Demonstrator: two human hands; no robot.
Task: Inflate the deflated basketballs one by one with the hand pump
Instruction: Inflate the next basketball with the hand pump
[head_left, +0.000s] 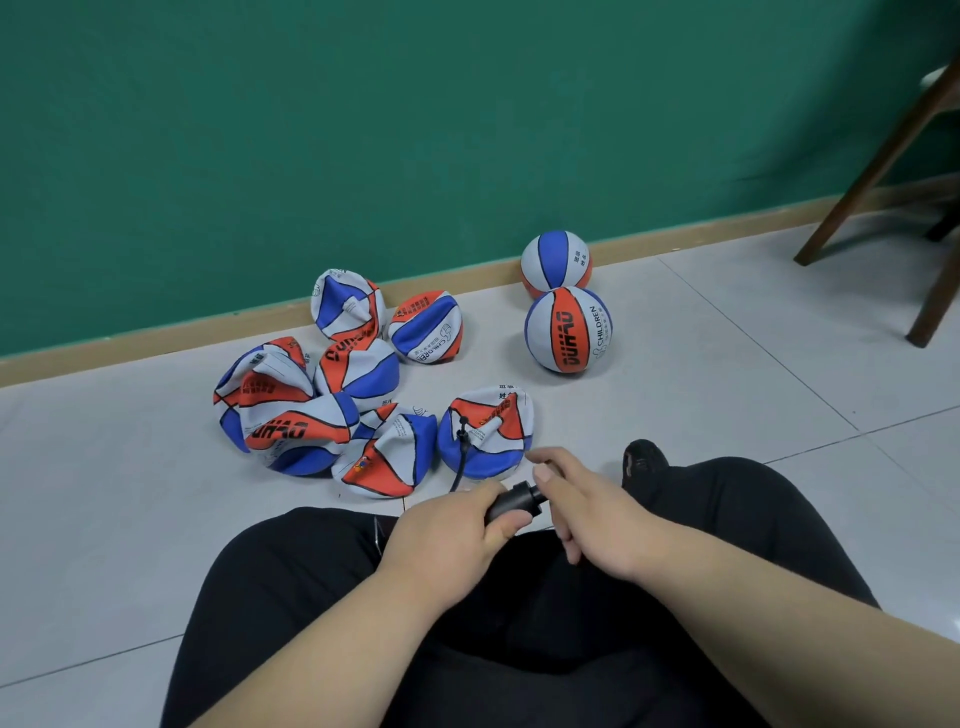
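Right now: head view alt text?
A person's left hand and right hand grip a black hand pump, its hose plugged into a deflated basketball. More flat balls lie beside it; two inflated balls sit near the wall.

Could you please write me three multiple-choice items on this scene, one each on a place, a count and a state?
1. Where are the round inflated red, white and blue basketballs? A by the green wall; B on the lap; C in a basket.
2. How many balls are fully round? A one; B two; C five.
3. What does the left hand do? A lies flat on the floor; B grips the black hand pump; C lifts a ball.
Answers: 1 A, they sit at the wall's foot; 2 B, the crumpled balls are collapsed; 3 B, it curls round the barrel.
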